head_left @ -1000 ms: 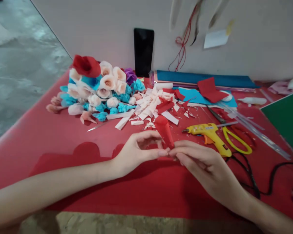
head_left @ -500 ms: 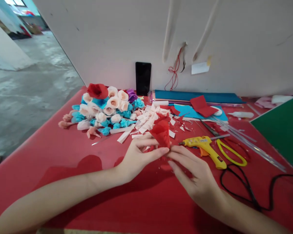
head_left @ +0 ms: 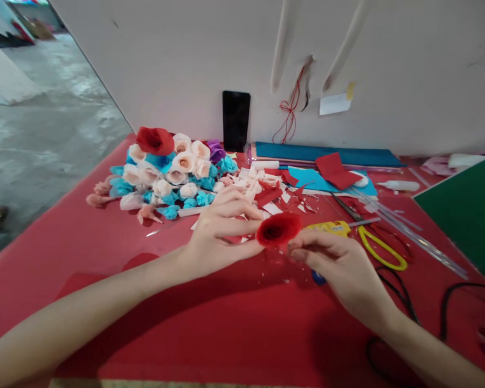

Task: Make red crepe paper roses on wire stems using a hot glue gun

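A red paper flower is held above the table, its rolled centre facing me. My left hand has it between thumb and fingers on the left side. At its right edge, the fingertips of my right hand pinch the paper of a petal. Behind my right hand lies a yellow glue gun, mostly covered by it. Pale and red paper scraps are strewn just beyond the flower.
Several finished paper flowers are heaped at the back left. Yellow-handled scissors, clear glue sticks, a white bottle and a green board occupy the right. A black phone leans on the wall.
The red flower has tipped from upright, so its open centre now faces me. My right hand has moved right and up to its right edge, covering more of the glue gun.
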### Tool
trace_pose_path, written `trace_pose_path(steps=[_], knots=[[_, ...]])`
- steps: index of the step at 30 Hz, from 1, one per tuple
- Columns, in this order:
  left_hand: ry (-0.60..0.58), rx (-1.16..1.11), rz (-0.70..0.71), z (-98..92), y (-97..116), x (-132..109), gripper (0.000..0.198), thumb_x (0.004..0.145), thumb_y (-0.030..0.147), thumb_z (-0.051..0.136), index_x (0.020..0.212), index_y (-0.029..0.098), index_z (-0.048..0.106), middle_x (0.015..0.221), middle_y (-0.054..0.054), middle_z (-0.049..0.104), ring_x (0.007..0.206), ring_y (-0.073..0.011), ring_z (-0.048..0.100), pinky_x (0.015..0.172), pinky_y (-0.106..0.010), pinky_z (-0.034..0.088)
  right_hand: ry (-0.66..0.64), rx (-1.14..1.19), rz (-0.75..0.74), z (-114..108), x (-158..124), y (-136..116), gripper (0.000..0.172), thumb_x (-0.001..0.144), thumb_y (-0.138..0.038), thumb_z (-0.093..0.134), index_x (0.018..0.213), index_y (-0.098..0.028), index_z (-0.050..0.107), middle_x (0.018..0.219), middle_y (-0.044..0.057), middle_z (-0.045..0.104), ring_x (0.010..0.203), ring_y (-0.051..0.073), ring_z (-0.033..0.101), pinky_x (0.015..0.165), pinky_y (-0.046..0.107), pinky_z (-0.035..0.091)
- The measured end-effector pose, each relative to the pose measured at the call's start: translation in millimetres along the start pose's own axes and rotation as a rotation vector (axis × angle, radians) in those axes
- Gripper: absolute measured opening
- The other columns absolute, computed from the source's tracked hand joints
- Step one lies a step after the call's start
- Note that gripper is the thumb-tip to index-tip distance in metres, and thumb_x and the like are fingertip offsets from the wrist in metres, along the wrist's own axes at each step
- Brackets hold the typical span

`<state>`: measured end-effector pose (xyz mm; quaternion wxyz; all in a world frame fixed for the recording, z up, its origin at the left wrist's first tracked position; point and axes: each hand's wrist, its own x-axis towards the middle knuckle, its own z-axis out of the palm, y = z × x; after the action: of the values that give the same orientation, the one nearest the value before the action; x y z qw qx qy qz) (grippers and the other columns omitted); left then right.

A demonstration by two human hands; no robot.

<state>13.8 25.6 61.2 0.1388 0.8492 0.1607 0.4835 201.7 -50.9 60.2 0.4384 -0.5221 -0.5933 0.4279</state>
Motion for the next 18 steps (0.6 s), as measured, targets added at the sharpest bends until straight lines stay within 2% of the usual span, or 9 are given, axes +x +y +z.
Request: trace_pose_path(steps=[4,8,11,14,18], knots=[[-0.078,0.015,-0.062,1.4,5,1,0.004,0.072,0.019,0.066,0.070,0.016,0.062,0.073,-0.003,0.063,0.071,-0.0135,0.055,0.070,-0.031,0.044,-0.102,0.223,0.185,-1,-2,-2,0.017,0.081,-0.031,0.054,0.073,-0.017,0.058,0.067,0.000,0.058,0.057,0.006,0.051,0.051,0.016,0.041],[-0.133,0.039,-0.168,-1.1,11,1,0.010,0.076,0.024,0.061,0.073,0.016,0.063,0.079,-0.005,0.064,0.078,-0.0147,0.057,0.073,-0.028,0.046,-0.165,0.372,0.272,-1,-3,-9,0.017,0.083,-0.030,0.053,0.074,-0.017,0.058,0.070,0.000,0.058,0.060,0.005,0.052,0.055,0.015,0.042],[-0.152,-0.013,-0.310,-2.2,14,1,0.010,0.076,0.026,0.061,0.074,0.016,0.061,0.075,-0.001,0.063,0.068,-0.0107,0.056,0.065,-0.022,0.046,-0.190,0.448,0.316,-1,-5,-12,0.016,0.084,-0.029,0.052,0.077,-0.018,0.061,0.070,-0.001,0.057,0.062,0.004,0.052,0.057,0.013,0.041],[-0.161,-0.163,-0.433,-0.8,15,3,0.014,0.075,0.025,0.062,0.066,0.015,0.061,0.062,0.003,0.059,0.057,-0.0072,0.051,0.054,-0.018,0.042,-0.171,0.423,0.297,-1,-5,-10,0.020,0.086,-0.032,0.049,0.078,-0.020,0.063,0.073,-0.001,0.057,0.065,0.004,0.052,0.057,0.012,0.041],[-0.155,-0.368,-0.518,3.7,16,6,0.020,0.071,0.019,0.066,0.052,0.015,0.060,0.055,0.004,0.054,0.053,-0.0064,0.049,0.051,-0.017,0.040,-0.128,0.229,0.213,0,-3,-6,0.016,0.083,-0.036,0.052,0.084,-0.022,0.060,0.075,-0.003,0.056,0.066,0.004,0.048,0.057,0.011,0.040]])
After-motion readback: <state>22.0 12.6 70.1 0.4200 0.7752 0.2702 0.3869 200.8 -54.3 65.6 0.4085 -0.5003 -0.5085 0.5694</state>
